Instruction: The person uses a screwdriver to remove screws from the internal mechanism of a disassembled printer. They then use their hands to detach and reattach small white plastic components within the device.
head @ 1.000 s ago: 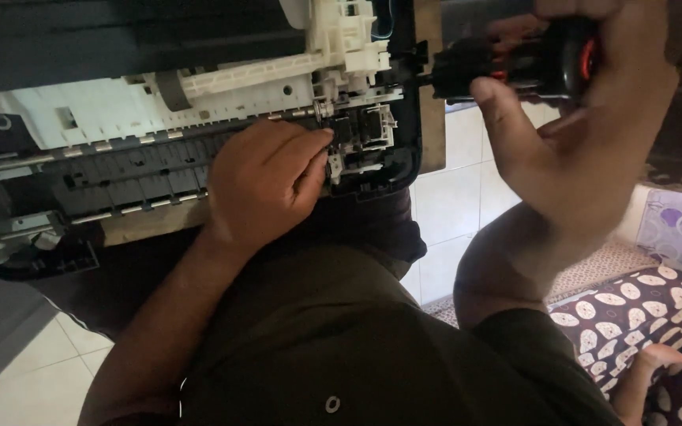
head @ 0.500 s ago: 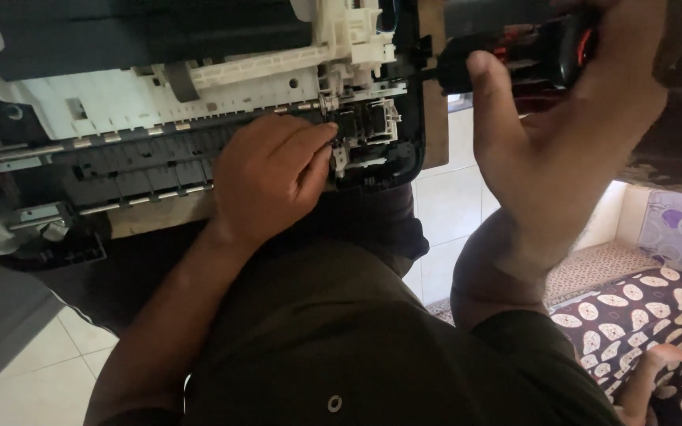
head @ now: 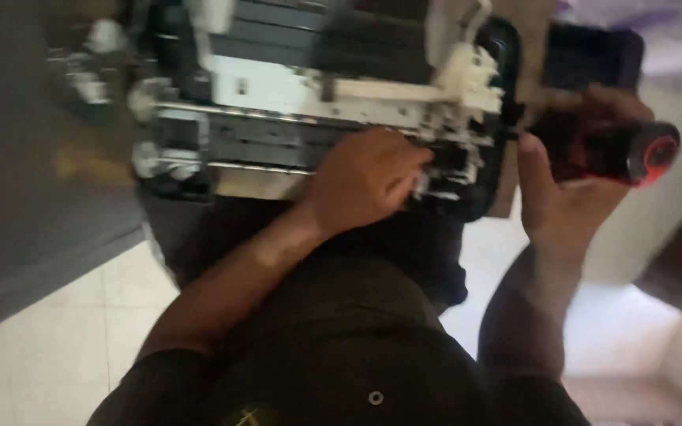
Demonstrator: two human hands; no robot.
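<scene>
Opened printer (head: 317, 102) is matt white and dark plastic with shiny metal rods (head: 222, 110), screwdriver (head: 617, 154) handle glossy black-red plastic, floor tiles (head: 57, 347) smooth pale, shirt (head: 341, 347) matt cloth.

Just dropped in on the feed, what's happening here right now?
A person is working on an opened printer with its inner parts exposed, propped on their lap. The left hand presses on the mechanism near its right end. The right hand grips a black and red screwdriver by the handle, tip aimed at the printer's right side. The picture is blurred, so the exact contact point cannot be made out.
</scene>
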